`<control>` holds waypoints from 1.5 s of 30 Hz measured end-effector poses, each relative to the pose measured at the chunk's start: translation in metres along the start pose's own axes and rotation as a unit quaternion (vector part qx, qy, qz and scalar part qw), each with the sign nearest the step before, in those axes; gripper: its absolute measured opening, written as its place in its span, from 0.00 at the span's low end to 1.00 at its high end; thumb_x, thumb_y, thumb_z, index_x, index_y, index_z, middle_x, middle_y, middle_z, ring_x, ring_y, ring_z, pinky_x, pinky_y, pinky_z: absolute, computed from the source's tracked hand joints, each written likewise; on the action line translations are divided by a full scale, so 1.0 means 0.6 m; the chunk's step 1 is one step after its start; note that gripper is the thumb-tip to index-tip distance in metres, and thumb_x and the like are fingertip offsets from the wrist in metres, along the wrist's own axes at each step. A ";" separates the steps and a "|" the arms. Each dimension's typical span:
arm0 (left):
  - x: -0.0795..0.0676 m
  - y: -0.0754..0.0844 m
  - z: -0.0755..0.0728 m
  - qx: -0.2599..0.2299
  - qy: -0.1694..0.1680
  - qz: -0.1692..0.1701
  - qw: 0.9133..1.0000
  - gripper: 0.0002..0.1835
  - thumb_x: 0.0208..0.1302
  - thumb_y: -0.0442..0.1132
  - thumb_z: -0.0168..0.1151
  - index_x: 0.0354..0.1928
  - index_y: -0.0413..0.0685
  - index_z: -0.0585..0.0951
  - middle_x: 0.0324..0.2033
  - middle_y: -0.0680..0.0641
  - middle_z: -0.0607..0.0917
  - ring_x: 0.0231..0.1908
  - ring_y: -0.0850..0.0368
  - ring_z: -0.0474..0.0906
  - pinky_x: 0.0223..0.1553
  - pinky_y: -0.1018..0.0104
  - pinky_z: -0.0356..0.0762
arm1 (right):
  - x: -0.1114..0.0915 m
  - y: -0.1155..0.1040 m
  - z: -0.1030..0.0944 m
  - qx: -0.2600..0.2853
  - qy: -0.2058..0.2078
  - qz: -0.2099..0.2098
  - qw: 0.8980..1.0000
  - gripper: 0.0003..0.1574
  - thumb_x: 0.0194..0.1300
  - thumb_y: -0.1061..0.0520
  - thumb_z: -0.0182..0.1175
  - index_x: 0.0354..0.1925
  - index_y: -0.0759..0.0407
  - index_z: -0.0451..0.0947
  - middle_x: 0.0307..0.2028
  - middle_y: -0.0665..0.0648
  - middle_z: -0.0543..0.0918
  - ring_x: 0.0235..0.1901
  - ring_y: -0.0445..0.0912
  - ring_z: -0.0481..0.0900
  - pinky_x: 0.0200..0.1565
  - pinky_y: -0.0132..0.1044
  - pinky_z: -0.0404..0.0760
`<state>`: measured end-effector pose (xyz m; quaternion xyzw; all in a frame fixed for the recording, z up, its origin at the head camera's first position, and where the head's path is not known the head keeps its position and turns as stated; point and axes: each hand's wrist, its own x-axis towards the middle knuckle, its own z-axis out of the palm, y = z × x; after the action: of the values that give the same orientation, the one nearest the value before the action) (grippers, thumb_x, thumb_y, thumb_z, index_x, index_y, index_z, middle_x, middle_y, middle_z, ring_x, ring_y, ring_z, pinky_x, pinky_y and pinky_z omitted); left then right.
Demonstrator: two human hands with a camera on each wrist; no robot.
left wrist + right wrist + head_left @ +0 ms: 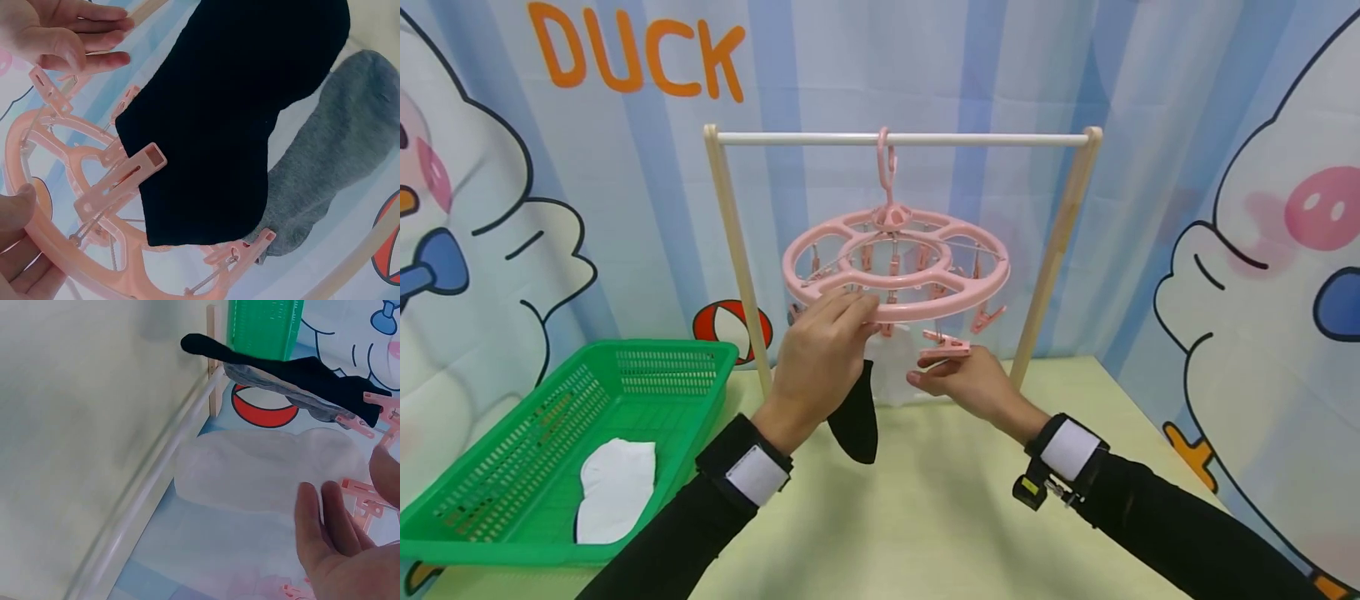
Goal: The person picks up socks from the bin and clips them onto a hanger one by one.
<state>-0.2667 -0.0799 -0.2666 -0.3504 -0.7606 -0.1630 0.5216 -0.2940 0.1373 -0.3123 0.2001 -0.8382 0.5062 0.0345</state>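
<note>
A round pink clip hanger (955, 304) hangs by its hook from a white rail. My left hand (822, 358) grips the near left part of its ring, thumb on one side and fingers on the other. A black sock (206, 125) hangs from a pink clip (122, 181) beside that hand. Behind it a grey sock (337, 156) is clipped to the hanger. A pale sock (262, 469) hangs farther back. My right hand (966, 379) is beside a dangling pink clothespin (946, 344), its fingers extended and thumb apart, holding nothing.
At the left stands a green basket (696, 417) with a white sock (617, 492) lying inside. The white rail (985, 139) rests on wooden posts (1056, 250) at both sides. A pale yellow table (925, 517) lies below, with a printed curtain (865, 67) behind.
</note>
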 end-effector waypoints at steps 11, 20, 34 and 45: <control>-0.002 -0.004 -0.002 -0.012 -0.004 -0.006 1.000 0.16 0.55 0.30 0.71 0.47 0.36 0.83 0.41 0.41 0.86 0.47 0.48 0.79 0.55 0.56 0.75 | 0.001 -0.018 -0.013 -0.008 0.042 -0.006 0.999 0.21 0.57 0.54 0.72 0.45 0.63 0.80 0.34 0.55 0.87 0.37 0.43 0.84 0.42 0.44 0.81; -0.005 -0.009 -0.004 0.003 0.010 -0.010 1.000 0.14 0.56 0.31 0.71 0.45 0.37 0.83 0.41 0.42 0.86 0.47 0.48 0.78 0.54 0.56 0.76 | 0.007 -0.035 -0.020 -0.011 0.024 -0.055 0.998 0.16 0.58 0.59 0.71 0.43 0.64 0.81 0.32 0.55 0.86 0.35 0.44 0.84 0.41 0.42 0.82; -0.021 -0.039 -0.008 0.008 0.015 -0.026 1.000 0.15 0.55 0.29 0.71 0.46 0.38 0.84 0.39 0.43 0.85 0.45 0.49 0.78 0.49 0.55 0.79 | 0.007 -0.065 -0.028 -0.005 -0.031 -0.025 0.999 0.29 0.56 0.58 0.72 0.55 0.62 0.78 0.47 0.58 0.83 0.48 0.50 0.80 0.51 0.46 0.79; -0.033 -0.056 -0.006 -0.022 0.003 -0.048 0.999 0.11 0.56 0.26 0.69 0.41 0.39 0.82 0.38 0.45 0.83 0.40 0.52 0.78 0.39 0.55 0.83 | 0.012 -0.062 -0.001 0.077 -0.036 -0.069 0.994 0.23 0.54 0.65 0.72 0.49 0.67 0.78 0.44 0.63 0.83 0.47 0.52 0.81 0.47 0.43 0.82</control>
<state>-0.2837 -0.1128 -0.2790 -0.3246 -0.7709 -0.2059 0.5079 -0.2869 0.1206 -0.2791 0.2775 -0.7819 0.5577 0.0233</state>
